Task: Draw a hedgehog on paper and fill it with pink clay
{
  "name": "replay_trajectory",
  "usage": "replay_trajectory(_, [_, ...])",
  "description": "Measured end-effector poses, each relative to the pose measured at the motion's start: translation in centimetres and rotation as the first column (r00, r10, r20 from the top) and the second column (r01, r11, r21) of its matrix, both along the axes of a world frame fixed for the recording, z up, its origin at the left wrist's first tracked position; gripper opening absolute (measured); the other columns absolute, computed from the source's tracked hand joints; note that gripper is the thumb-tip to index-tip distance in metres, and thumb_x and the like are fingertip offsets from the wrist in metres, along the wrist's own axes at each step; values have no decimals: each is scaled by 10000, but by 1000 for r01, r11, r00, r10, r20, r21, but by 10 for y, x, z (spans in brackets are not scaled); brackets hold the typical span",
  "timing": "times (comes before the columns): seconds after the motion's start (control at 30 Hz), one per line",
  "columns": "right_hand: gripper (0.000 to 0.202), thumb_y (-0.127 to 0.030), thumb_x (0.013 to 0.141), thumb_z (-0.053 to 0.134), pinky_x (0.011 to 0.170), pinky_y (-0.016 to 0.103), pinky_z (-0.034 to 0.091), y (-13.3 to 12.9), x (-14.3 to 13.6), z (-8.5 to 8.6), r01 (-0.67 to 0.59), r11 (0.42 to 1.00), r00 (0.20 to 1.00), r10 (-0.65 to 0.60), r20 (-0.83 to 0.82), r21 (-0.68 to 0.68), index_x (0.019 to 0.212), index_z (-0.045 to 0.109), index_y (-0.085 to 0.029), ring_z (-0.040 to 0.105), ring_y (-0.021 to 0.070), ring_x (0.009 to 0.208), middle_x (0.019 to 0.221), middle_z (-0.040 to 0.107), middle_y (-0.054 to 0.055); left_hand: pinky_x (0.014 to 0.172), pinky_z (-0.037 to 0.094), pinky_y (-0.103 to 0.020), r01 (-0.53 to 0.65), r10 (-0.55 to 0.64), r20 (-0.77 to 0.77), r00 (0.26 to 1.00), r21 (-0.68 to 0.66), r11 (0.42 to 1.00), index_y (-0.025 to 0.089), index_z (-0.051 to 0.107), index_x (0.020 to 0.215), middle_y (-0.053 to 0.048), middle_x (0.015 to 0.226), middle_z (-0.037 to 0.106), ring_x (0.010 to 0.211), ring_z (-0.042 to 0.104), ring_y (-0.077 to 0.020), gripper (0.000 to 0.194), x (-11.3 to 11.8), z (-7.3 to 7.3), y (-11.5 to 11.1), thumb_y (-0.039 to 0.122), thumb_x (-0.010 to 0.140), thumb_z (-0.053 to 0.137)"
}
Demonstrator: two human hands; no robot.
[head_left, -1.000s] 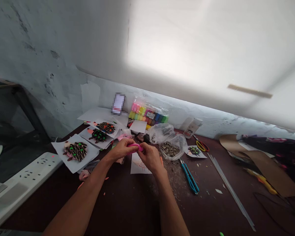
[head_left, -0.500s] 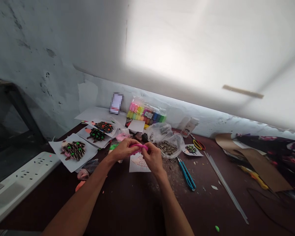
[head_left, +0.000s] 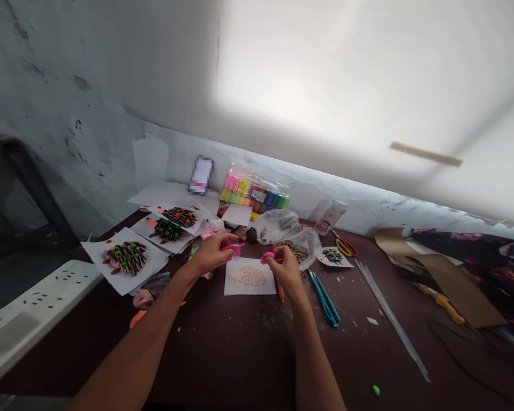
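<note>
My left hand (head_left: 209,254) pinches a lump of bright pink modelling clay (head_left: 235,250); what looks like thin plastic wrap is about it. A gap to the right, my right hand (head_left: 286,268) grips a smaller pink clay piece (head_left: 267,258) between thumb and fingers. Below and between both hands lies a white card with a hedgehog drawing (head_left: 253,277) in orange-brown lines. An orange stick-like item (head_left: 281,293) shows beside the card, partly behind my right wrist. A clear plastic bag of dark seed-like husks (head_left: 297,251) sits just behind my right hand.
Finished hedgehog pictures (head_left: 131,258) lie on paper at the left, near a white power strip (head_left: 47,299). Clay packs (head_left: 255,194) and a phone (head_left: 201,174) stand against the wall. Blue-handled pliers (head_left: 324,298), scissors (head_left: 346,247) and clear glue sticks (head_left: 392,319) are at the right.
My hands, together over the card before, have moved apart. The pink clay is now in two pieces, one in each hand, and the hedgehog drawing shows fully.
</note>
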State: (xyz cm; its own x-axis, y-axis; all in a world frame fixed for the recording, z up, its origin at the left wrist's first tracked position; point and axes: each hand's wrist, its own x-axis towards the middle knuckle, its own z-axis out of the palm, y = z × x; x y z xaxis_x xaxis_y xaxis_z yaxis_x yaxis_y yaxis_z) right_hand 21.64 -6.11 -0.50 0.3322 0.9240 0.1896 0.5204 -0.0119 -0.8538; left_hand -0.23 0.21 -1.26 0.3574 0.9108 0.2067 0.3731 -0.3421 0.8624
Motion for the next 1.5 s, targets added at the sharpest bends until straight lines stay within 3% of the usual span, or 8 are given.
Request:
replay_trajectory(0.2, [72, -219, 688, 693, 598, 233, 314, -7, -17, -1, -82, 969, 934, 156, 322, -232, 735, 645, -194, 541, 132, 654, 729, 642, -21, 905, 465, -396, 58, 133, -415, 900, 417, 907, 187, 722, 891, -78, 929, 726, 964, 628, -245, 238, 7, -11, -1, 106, 850, 502])
replay_trajectory(0.4, [193, -104, 759, 625, 651, 241, 350, -11, -35, -1, -81, 941, 865, 230, 446, -329, 871, 740, -210, 616, 151, 751, 829, 731, 20, 968, 441, -429, 51, 237, -425, 873, 565, 823, 196, 713, 1085, -101, 1146, 686, 1107, 575, -266, 365, 12, -17, -2, 31, 836, 502])
replay_trajectory(0.63, [263, -130, 835, 589, 765, 276, 414, -14, -39, 0, -129, 910, 789, 334, 516, -394, 1002, 763, -237, 667, 198, 910, 980, 763, 61, 838, 511, -302, 185, -9, -448, 894, 351, 918, 185, 736, 948, -65, 960, 735, 937, 651, -196, 270, 15, -23, -3, 93, 866, 495])
replay_trajectory(0.83, [333, -110, 815, 604, 687, 241, 426, -14, -30, 0, -182, 921, 854, 322, 408, -345, 1113, 725, -197, 659, 161, 759, 925, 767, 50, 867, 514, -327, 296, -96, -538, 837, 299, 907, 156, 733, 907, -91, 997, 719, 972, 643, -214, 264, 16, -32, -4, 45, 816, 512])
replay_trajectory(1.03, [216, -112, 828, 605, 700, 240, 423, -15, -34, -3, -118, 943, 883, 243, 401, -312, 913, 779, -208, 654, 162, 763, 859, 748, 43, 830, 510, -313, 310, -100, -548, 830, 305, 901, 157, 731, 880, -88, 1011, 676, 943, 626, -199, 246, 15, -30, -3, 69, 831, 507])
replay_trajectory(1.17, [188, -132, 825, 639, 787, 257, 428, -15, -38, -4, -100, 950, 843, 238, 482, -295, 882, 795, -219, 648, 182, 896, 1018, 716, 77, 812, 506, -312, 307, -97, -555, 826, 298, 904, 165, 741, 892, -82, 981, 667, 924, 614, -197, 266, 15, -30, -3, 67, 829, 502])
replay_trajectory(1.4, [320, -135, 875, 576, 803, 257, 445, -20, -37, -3, -115, 966, 856, 215, 470, -232, 1133, 744, -219, 641, 169, 830, 992, 722, 63, 773, 503, -317, 336, -113, -571, 813, 302, 892, 187, 761, 894, -79, 935, 685, 880, 603, -201, 320, 17, -31, -4, 36, 788, 500])
replay_trajectory(1.5, [358, -72, 866, 530, 832, 266, 438, -26, -33, -2, -143, 973, 789, 224, 572, -183, 1098, 761, -216, 611, 190, 943, 1066, 668, 94, 775, 494, -311, 346, -113, -564, 818, 326, 880, 198, 759, 886, -69, 935, 691, 884, 607, -198, 336, 18, -33, -4, 12, 759, 509])
